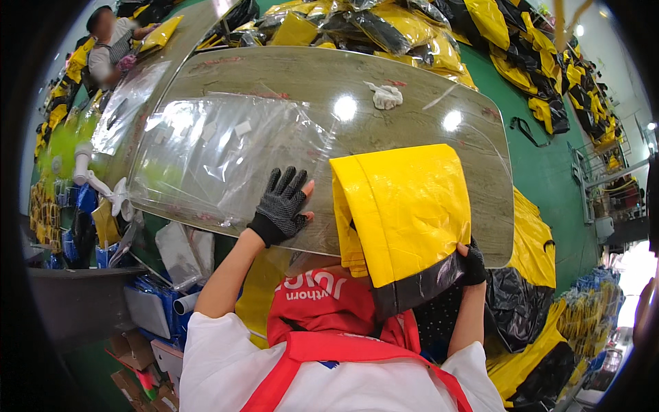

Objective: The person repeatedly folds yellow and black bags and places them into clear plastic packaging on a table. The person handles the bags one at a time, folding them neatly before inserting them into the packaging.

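A folded yellow-and-black tarpaulin piece [408,213] lies over the table's near edge, its black lower band hanging toward my red apron. My right hand [473,264], in a dark glove with bare fingertips, is closed on its lower right edge; some fingers are hidden behind it. My left hand [283,206], in a dotted dark glove with the thumb and a finger bare, is open with fingers spread. It is just left of the tarpaulin, apart from it, at the edge of the clear plastic sleeves [226,151] spread on the table.
The wood-patterned table [439,103] has rounded corners and bears a crumpled white scrap [384,96]. Packed yellow-and-black goods [391,31] are heaped beyond it. More yellow-and-black material [525,240] lies at the right. Another person [113,48] works at the far left.
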The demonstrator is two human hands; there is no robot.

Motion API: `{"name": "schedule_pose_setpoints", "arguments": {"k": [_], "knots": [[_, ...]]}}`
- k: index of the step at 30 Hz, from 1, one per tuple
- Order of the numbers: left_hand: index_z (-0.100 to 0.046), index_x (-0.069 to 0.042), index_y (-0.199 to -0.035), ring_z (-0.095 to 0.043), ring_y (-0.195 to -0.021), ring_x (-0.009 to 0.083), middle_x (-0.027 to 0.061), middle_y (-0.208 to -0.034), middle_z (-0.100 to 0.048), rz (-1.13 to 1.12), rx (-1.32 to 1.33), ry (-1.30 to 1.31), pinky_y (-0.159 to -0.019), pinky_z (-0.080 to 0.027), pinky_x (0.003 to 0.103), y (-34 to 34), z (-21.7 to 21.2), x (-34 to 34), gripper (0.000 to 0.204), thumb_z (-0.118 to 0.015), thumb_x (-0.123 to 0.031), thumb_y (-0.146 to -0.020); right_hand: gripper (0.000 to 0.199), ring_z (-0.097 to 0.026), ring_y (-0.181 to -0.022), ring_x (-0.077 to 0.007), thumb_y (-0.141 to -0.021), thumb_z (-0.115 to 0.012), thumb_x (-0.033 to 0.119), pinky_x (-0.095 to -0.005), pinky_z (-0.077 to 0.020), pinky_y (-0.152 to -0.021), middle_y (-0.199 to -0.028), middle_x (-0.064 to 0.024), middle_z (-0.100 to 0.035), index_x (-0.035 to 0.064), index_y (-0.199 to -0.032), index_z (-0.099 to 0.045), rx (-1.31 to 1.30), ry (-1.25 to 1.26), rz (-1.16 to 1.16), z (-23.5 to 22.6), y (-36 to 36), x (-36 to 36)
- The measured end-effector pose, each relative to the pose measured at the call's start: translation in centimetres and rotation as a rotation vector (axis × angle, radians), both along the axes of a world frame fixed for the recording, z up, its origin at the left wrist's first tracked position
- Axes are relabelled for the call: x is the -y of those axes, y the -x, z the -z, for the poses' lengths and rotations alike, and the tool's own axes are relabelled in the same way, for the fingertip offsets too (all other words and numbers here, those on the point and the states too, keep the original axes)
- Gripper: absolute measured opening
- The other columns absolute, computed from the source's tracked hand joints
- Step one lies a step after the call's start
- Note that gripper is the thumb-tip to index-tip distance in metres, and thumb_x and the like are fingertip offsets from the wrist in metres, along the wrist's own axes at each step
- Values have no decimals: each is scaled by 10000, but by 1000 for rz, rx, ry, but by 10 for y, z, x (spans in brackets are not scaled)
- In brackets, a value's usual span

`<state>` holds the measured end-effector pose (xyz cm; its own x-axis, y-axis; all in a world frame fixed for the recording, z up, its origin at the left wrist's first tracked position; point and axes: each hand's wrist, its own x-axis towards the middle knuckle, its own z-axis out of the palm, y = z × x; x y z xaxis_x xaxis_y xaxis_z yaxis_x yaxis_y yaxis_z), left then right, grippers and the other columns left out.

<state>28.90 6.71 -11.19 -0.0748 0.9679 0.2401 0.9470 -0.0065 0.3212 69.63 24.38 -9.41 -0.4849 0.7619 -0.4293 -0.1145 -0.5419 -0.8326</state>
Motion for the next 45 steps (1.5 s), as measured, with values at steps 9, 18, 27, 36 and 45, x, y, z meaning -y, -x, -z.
{"name": "schedule_pose_setpoints", "arguments": {"k": [9,18,27,36,45], "knots": [[-566,-149,-1185,-346,-1272,349,159,-1324,-443,30,-127,-33,-1083,-160,523,4,18,-1,337,-412,-245,-901,644,-517,-1124,-241,-717,-653,66,-338,-392,-961,-1253,-113,-525,-15,-1311,-418,70,27,4,2,-23,32],[-470,-89,-1302,-258,-1334,296,132,-1396,-378,-10,512,178,-1105,-115,416,23,14,-1,626,-228,-539,-941,575,-560,-1053,-229,-720,-630,22,-330,-454,-885,-1191,-116,-559,-9,-1268,-458,36,11,-95,-18,11,59],[-532,-112,-1197,-376,-1268,344,136,-1296,-489,364,88,153,-1083,-244,455,-9,-73,37,468,-654,-258,-769,348,-532,-845,-120,-822,-646,259,-285,-434,-807,-901,-69,-601,-7,-1035,-575,267,-628,-408,17,93,49],[-473,-51,-1239,-422,-1220,370,180,-1241,-517,155,25,71,-1076,-236,495,-15,-72,47,602,-693,-280,-726,278,-520,-743,-94,-852,-601,285,-237,-425,-685,-806,-11,-603,12,-905,-618,145,-356,-591,5,188,-19],[-506,-55,-1217,-368,-1266,370,172,-1299,-476,152,47,48,-1093,-200,495,-21,-60,49,547,-685,-230,-730,222,-550,-714,-93,-818,-656,223,-264,-449,-610,-793,-12,-618,8,-835,-602,97,-141,-415,-9,117,37]]}}
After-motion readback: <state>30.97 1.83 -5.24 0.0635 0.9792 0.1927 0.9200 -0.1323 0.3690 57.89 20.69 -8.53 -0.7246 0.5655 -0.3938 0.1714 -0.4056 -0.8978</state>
